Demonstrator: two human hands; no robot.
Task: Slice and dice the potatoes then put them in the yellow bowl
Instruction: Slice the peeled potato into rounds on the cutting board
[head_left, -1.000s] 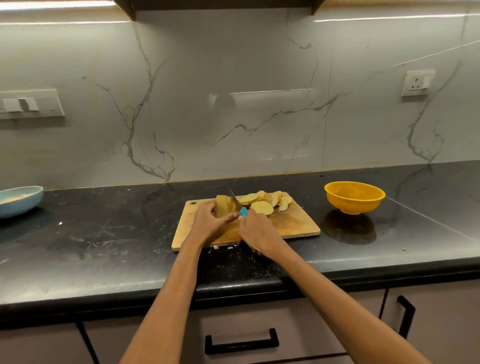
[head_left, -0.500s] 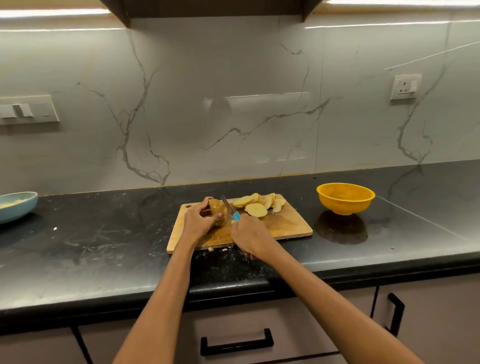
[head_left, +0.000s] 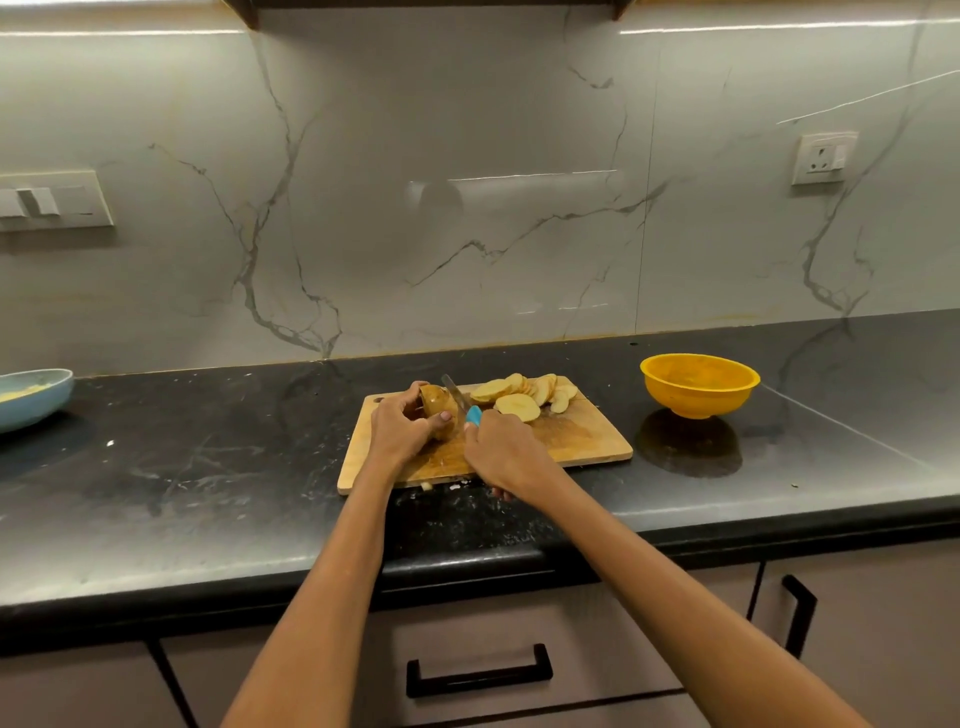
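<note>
- Far left, a blue dish (head_left: 31, 397) sits well clear of the action on the dark surface (head_left: 208, 467).
- The left hand (head_left: 402, 434) curls round the potato (head_left: 441, 410) at the left end of the wooden cutting board (head_left: 587, 441), steadying it.
- Slicing looks to be the step in hand: the knife (head_left: 460, 397) stands right against the potato's cut face, and the right hand (head_left: 506, 454) is wrapped on its blue handle.
- Next cut likely needs fingertips tucked back, as the blade is touching close.
- Finished slices (head_left: 524, 395) are fanned at the board's back, undiced.
- The board's near edge sits close to the surface's front lip.
- The yellow bowl (head_left: 698, 384) waits right, apart, with open room between.
</note>
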